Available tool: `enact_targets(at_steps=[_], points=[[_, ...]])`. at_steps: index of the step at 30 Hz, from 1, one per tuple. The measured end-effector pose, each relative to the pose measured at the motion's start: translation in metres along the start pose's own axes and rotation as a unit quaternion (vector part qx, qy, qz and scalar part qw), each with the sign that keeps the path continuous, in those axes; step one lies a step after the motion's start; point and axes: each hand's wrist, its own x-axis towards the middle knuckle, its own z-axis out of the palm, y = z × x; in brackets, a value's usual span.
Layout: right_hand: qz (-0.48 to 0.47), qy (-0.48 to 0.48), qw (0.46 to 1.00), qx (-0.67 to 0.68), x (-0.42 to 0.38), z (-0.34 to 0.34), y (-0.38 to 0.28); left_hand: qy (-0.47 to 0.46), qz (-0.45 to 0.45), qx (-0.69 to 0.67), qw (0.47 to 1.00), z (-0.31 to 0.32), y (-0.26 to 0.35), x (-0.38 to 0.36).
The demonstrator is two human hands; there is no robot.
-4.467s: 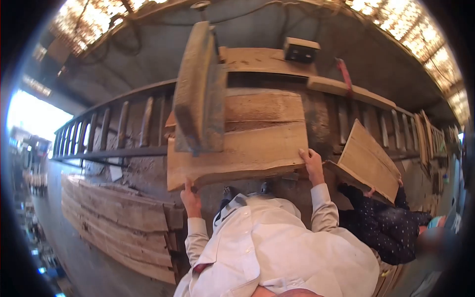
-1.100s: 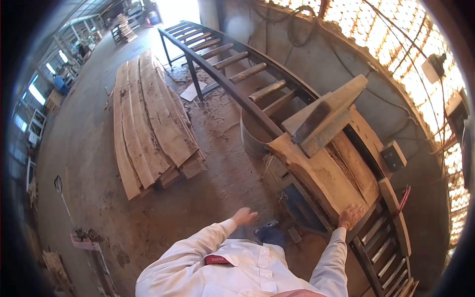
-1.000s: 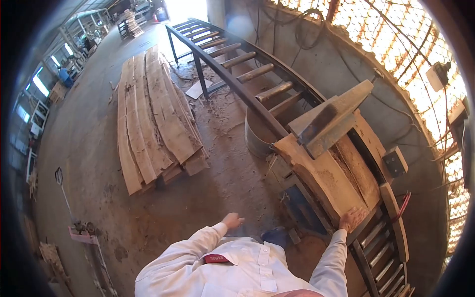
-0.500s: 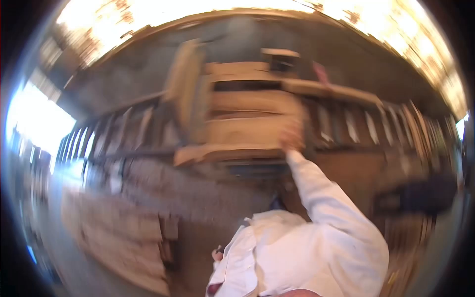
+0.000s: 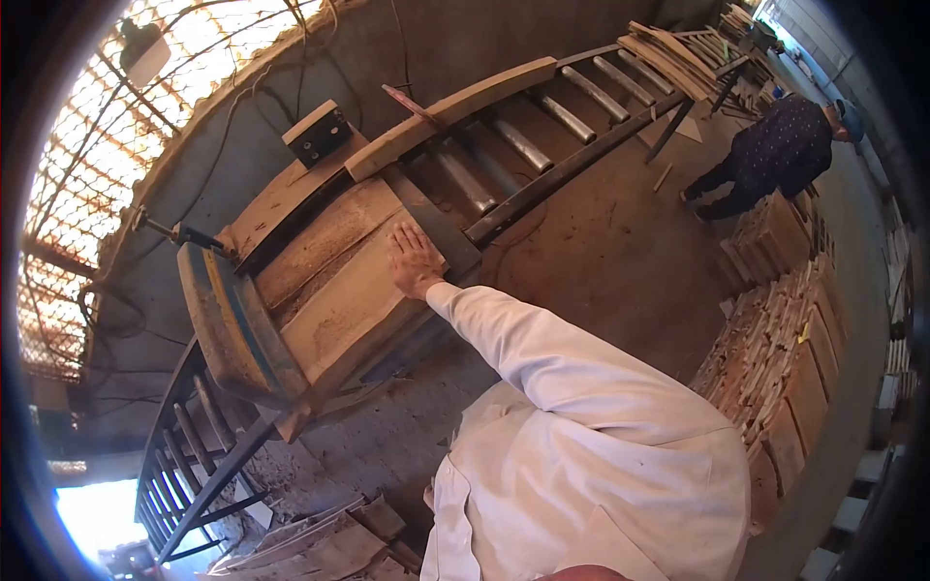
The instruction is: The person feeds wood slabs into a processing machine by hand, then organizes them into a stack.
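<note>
My right hand (image 5: 415, 261) lies flat, fingers stretched out, on the right end of a pale wooden board (image 5: 339, 305). The board rests on a work table beside a second, darker plank (image 5: 320, 242), with a dark gap between them. At their left end stands a thick, worn guard-like block (image 5: 228, 324) with blue and yellow edges. Of my left hand only a sliver of skin (image 5: 428, 497) shows at the edge of my pale shirt; its fingers are hidden.
A roller conveyor (image 5: 523, 145) runs off to the upper right, another rack of rollers (image 5: 189, 436) to the lower left. Stacked boards (image 5: 775, 387) stand on the right. Another person (image 5: 765, 155) bends over behind them. Scrap wood (image 5: 320, 547) lies at the bottom.
My view has turned and tilted to the right, bringing the bending person and the stacked boards clearly into sight. My right hand stays on the board.
</note>
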Motion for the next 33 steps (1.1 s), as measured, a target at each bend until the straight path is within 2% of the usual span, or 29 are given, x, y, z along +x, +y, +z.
enact_targets(at_steps=[9, 27, 30, 33], points=[[0.008, -0.001, 1.000, 0.009, 0.000, 0.002, -0.001, -0.012, -0.003, 0.003, 1.000, 0.011, -0.009, -0.006], [0.003, -0.018, 1.000, -0.017, 0.000, 0.002, -0.002, -0.007, -0.035, -0.016, 0.999, 0.011, -0.076, -0.056], [-0.009, 0.039, 0.999, -0.015, -0.001, 0.008, -0.001, -0.002, -0.035, -0.016, 0.999, 0.008, -0.076, -0.056], [-0.011, 0.029, 0.999, -0.014, 0.001, 0.007, 0.001, 0.001, -0.032, -0.016, 0.999, 0.008, -0.071, -0.052]])
